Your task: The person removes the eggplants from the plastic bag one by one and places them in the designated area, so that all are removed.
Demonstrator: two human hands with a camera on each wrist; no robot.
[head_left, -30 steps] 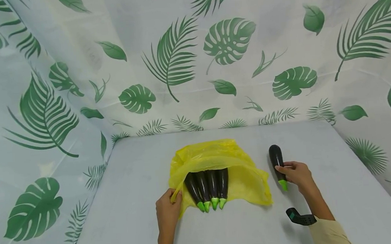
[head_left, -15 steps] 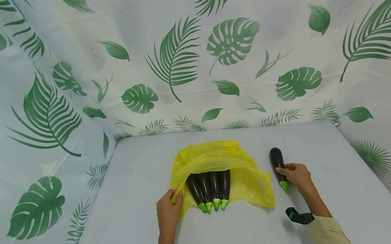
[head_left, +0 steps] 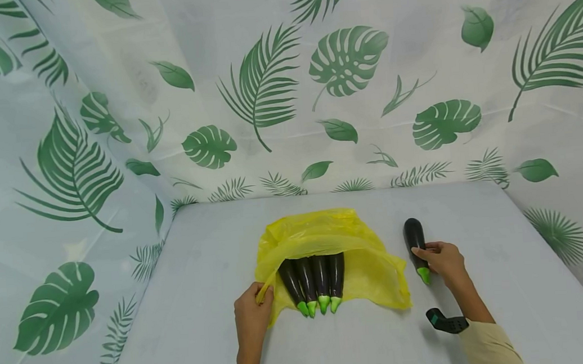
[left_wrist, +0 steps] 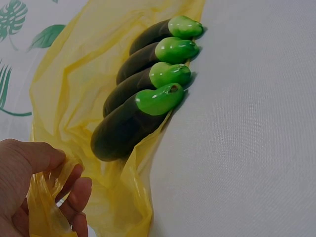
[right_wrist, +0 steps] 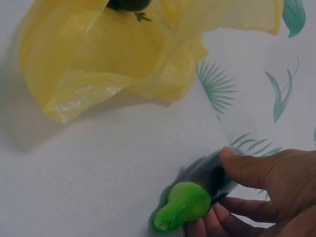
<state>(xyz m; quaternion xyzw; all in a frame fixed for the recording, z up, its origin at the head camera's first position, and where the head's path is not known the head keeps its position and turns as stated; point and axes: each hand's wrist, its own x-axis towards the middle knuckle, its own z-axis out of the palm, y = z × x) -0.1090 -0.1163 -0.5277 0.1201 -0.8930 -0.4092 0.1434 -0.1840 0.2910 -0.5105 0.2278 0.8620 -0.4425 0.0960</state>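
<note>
A yellow plastic bag (head_left: 315,231) lies on the table with its mouth facing me. Several dark eggplants (head_left: 305,279) with green stem ends lie side by side in it, their far ends hidden under the bag's upper layer. My left hand (head_left: 252,317) pinches the left edge of the bag's mouth; in the left wrist view the film is bunched between thumb and fingers. To the right of the bag, my right hand (head_left: 444,260) grips a single eggplant (head_left: 414,235) by its lower half, thumb on top. Its green end (right_wrist: 185,205) points toward me.
The white tabletop (head_left: 200,256) extends around the bag on all sides. Behind it and at both sides hangs a white cloth (head_left: 280,166) printed with green leaves. A black wrist device (head_left: 446,322) sits on my right forearm.
Both hands keep their grip. The whole view has shifted slightly, and the eggplant in my right hand has barely moved. The bag and the eggplants in it look the same.
</note>
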